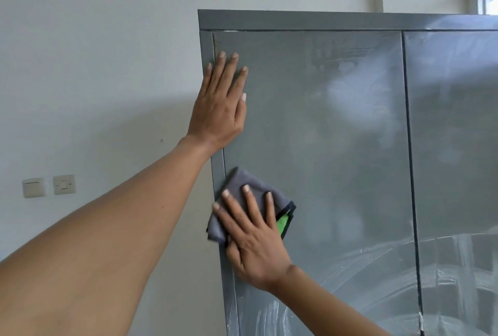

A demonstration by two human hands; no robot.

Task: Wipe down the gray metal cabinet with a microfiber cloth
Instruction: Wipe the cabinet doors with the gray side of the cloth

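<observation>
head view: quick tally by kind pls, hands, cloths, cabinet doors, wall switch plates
hands: 2, left hand flat on the door, right hand pressing the cloth
cloths: 1, gray microfiber cloth
cabinet doors: 2, left door, right door
wall switch plates: 2, and
total: 7

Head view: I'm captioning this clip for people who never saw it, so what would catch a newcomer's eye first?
The gray metal cabinet fills the right side, its doors streaked with pale smears. The right hand presses a gray microfiber cloth flat against the left door's edge, a green tag showing. Above it, the left hand rests open near the cabinet's top left corner.
</observation>
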